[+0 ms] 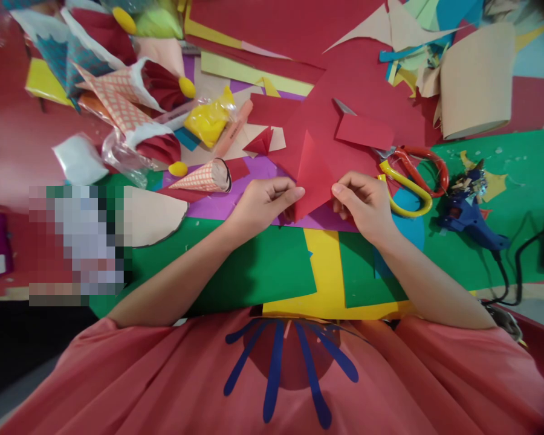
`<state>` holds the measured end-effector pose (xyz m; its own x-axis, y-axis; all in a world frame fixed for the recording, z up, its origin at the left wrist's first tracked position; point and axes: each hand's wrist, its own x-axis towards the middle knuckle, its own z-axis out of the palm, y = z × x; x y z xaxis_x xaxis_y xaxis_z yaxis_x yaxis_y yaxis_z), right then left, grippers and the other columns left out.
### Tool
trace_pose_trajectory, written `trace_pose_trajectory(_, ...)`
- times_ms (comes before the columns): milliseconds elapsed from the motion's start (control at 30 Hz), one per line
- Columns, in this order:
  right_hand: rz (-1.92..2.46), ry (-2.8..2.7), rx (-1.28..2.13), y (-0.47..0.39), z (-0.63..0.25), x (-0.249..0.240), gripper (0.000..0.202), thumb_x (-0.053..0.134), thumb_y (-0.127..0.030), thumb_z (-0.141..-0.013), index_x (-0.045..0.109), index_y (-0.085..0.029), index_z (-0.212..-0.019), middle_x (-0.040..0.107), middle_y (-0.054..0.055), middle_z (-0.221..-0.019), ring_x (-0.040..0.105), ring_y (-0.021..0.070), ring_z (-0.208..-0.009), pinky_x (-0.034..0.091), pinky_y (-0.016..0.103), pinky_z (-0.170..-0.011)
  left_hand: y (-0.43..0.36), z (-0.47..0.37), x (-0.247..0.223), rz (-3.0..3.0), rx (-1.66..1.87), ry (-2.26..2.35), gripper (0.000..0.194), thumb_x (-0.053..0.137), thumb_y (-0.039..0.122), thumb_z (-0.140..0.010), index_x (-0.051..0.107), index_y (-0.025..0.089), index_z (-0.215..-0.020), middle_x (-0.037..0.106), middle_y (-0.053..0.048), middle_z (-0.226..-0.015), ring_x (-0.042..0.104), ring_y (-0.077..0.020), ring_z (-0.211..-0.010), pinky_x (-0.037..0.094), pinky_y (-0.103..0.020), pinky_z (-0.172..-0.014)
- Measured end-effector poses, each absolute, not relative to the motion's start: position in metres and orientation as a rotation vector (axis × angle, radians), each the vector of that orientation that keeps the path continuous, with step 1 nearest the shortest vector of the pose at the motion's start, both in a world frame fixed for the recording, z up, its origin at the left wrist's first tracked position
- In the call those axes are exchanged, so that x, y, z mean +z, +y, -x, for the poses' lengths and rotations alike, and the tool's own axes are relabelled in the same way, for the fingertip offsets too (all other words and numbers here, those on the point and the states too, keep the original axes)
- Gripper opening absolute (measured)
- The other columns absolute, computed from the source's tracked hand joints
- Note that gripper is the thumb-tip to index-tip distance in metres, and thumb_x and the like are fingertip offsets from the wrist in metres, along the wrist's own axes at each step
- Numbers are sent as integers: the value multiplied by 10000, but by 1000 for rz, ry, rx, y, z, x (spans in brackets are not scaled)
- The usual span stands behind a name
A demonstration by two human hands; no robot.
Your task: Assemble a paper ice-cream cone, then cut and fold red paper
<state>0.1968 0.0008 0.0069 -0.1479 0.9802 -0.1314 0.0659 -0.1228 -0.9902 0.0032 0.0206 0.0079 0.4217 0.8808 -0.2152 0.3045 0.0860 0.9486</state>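
A folded piece of red paper [312, 178] is held up between my two hands, its point facing away from me. My left hand [272, 202] pinches its left edge with thumb and fingers. On the opposite edge, my right hand [362, 199] grips the paper the same way. Just beyond my right hand lie scissors [414, 175] with red and yellow handles, partly covered by a small red paper rectangle [363, 130]. A small pleated red paper piece [259, 142] rests farther up, left of the held paper. Left of my hands is a checked paper cone [206, 176].
A blue glue gun [474, 220] with a black cord lies at right on a green sheet [521, 175]. A beige paper cup shape [476, 81] stands behind it. Several decorated cones [118, 90] and a yellow packet [211, 121] crowd the upper left. Paper scraps [401, 24] lie at the back.
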Motion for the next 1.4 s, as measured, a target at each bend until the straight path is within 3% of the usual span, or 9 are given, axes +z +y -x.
trace_pose_trajectory(300,1264,-1325,1387,0,-197,4,318,625,-383,-826,498,-183,-615,501,-69,-462,416,24,-373,297,168,-376,20,-1,6,-1578,514,1142,388,445,402,-917,440,180,-598,515,24,-533,502,-81,-521,372,-200,-510)
trace_pose_trajectory(400,1258,-1320,1383,0,-198,5,335,634,-404,-821,493,-185,-610,503,-69,-461,418,26,-372,297,169,-373,20,-2,8,-1577,558,1135,407,492,401,-894,395,183,-565,477,41,-492,473,-63,-478,347,-189,-476)
trace_pose_trajectory(633,1261,-1277,1320,2,-199,5,339,634,-414,-820,500,-190,-603,510,-72,-454,411,25,-364,300,171,-372,19,-4,9,-1403,576,1036,305,545,343,-874,525,159,-632,615,17,-553,582,-65,-506,443,-158,-504)
trace_pose_trajectory(1000,1287,-1300,1285,2,-198,7,357,643,-435,-809,498,-190,-594,503,-72,-440,405,27,-354,297,173,-363,18,-3,9,-1422,524,1062,335,518,372,-901,506,163,-639,636,10,-557,599,-73,-515,473,-158,-515)
trace_pose_trajectory(1200,1309,-1301,1267,0,-198,8,378,639,-479,-802,491,-201,-595,502,-69,-443,405,36,-361,300,188,-367,16,-5,9,-1407,562,1049,384,540,469,-872,506,165,-641,644,-7,-581,618,-83,-546,490,-174,-545)
trace_pose_trajectory(1400,1334,-1275,1235,1,-198,7,373,634,-470,-812,490,-202,-597,499,-70,-441,404,37,-360,307,188,-367,15,-6,8,-1324,555,1016,373,587,475,-840,519,157,-657,645,-4,-596,571,-57,-491,464,-156,-483)
